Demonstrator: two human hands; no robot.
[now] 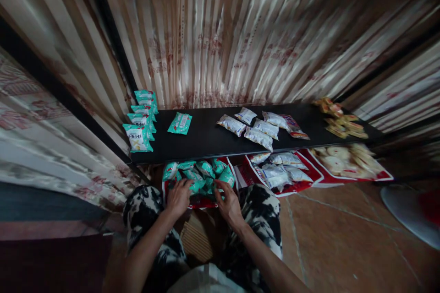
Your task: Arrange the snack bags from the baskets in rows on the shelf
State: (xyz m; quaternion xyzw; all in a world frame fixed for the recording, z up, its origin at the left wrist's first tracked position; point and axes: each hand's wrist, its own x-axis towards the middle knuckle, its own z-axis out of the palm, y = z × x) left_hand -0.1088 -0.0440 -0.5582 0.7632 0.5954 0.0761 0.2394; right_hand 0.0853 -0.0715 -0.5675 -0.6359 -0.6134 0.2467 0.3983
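Observation:
A red-edged bag (231, 165) full of teal snack packets (206, 169) sits below the shelf, between my knees. My left hand (178, 198) is at its near left edge, fingers stretched over the packets. Across from it, my right hand (227, 200) reaches over the right side, thumb and forefinger apart beside the packets. Neither hand visibly grips a packet, though some fingertips are hard to make out. On the black shelf (199, 144), upright teal packets (139, 137) form a row at the left end. One teal packet (180, 123) lies flat beside them.
White snack packets (259, 132) and yellowish packets (345, 123) lie further right on the shelf. Beneath are a red bag of white packets (278, 174) and one of pale packets (343, 160). Dark posts (112, 32) and a pleated curtain (220, 46) stand behind.

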